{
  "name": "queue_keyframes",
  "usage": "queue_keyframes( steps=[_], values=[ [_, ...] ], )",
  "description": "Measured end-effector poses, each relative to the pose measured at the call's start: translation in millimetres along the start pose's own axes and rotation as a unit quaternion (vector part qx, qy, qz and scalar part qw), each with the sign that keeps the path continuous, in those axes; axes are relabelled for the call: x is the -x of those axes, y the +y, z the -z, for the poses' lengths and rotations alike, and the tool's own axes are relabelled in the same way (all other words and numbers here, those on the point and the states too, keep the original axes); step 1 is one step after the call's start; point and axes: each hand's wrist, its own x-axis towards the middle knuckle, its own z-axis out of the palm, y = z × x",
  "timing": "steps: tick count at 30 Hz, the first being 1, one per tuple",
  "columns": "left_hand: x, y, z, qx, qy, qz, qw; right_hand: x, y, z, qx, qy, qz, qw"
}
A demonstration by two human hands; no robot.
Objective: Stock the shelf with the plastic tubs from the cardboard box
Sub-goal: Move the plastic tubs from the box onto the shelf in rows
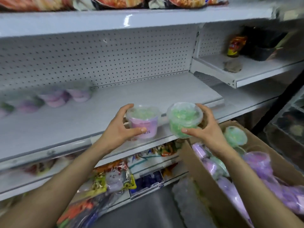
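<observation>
Upright pink-banded tub, tilted green tub — both held over the shelf front.

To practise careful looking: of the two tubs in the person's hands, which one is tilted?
The green tub in the right hand: its top tips toward the camera, while the pink-banded tub in the left hand is upright.

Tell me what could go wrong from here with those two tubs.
The green tub sits tilted in the right hand, so it might slip or land on its side. The left hand holds the pink tub over the front edge of the shelf; released there, it could topple off.
</observation>
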Motion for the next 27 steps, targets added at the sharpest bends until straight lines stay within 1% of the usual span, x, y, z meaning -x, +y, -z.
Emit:
queue_keyframes(
  steps=[4, 8, 13, 19, 23, 27],
  values=[
    [41.0, -14.8, 63.3, -0.024, 0.052, 0.004, 0.998, -0.4, -16.4, -67.6, -0.011, -0.077, 0.008, 0.997],
    [76.5, -25.8, 110.8, -0.028, 0.098, 0.027, 0.994, -5.0, -29.4, -130.3, -0.035, -0.135, 0.003, 0.99],
    [101.2, -33.9, 147.0, -0.029, 0.144, 0.056, 0.988, -17.5, -29.6, -180.6, -0.061, -0.164, -0.009, 0.985],
    [89.4, -44.9, 159.2, -0.012, 0.173, 0.072, 0.982, -43.0, -27.7, -203.9, -0.07, -0.19, -0.021, 0.979],
    [64.1, -53.8, 160.9, -0.032, 0.188, 0.073, 0.979, -71.9, -22.2, -204.9, -0.079, -0.202, -0.027, 0.976],
    [31.7, -59.3, 160.0, -0.036, 0.183, 0.083, 0.979, -105.9, -15.5, -196.6, -0.09, -0.205, -0.025, 0.974]
  ],
)
